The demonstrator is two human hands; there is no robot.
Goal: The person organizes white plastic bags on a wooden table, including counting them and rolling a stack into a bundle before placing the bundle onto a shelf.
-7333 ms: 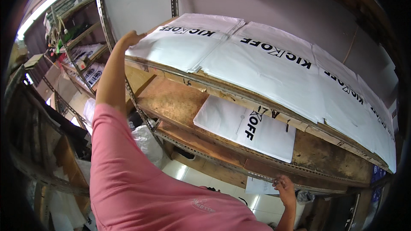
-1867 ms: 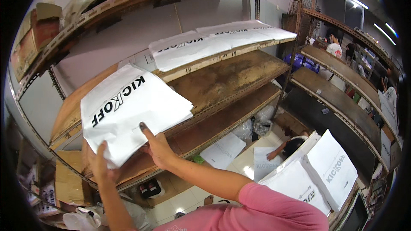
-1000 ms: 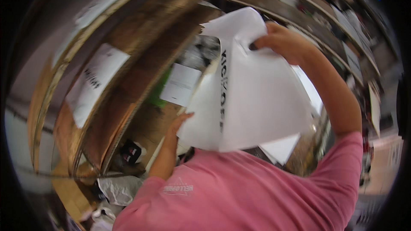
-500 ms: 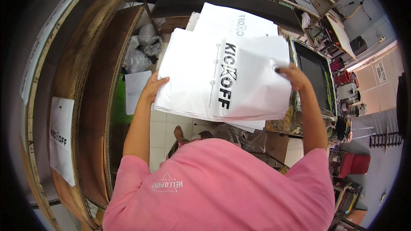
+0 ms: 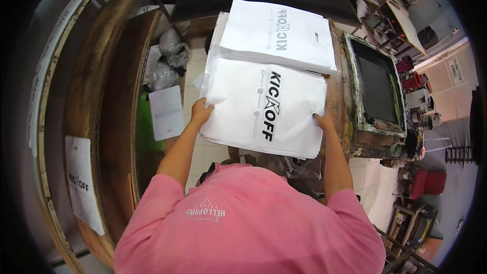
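Observation:
A stack of white plastic bags with bold black print lies flat in front of me. My left hand pinches its left edge, thumb on top. On the right edge my right hand grips it, fingers partly hidden by the bags. Directly behind sits a second, thicker stack of white bags, printed likewise and with a handle slot at its right end. The held stack's far edge meets this pile's front. Whether the held stack rests on the table below, I cannot tell.
Right of the stacks, a framed dark printing screen stands on the worn wooden table. Wooden shelves run along the left, one bearing a printed white sheet. Crumpled clear plastic and another pale sheet lie beyond my left arm.
The held bags have come down and nearer to me, uncovering the stack behind. My right hand has moved lower and inward; both hands keep their grip.

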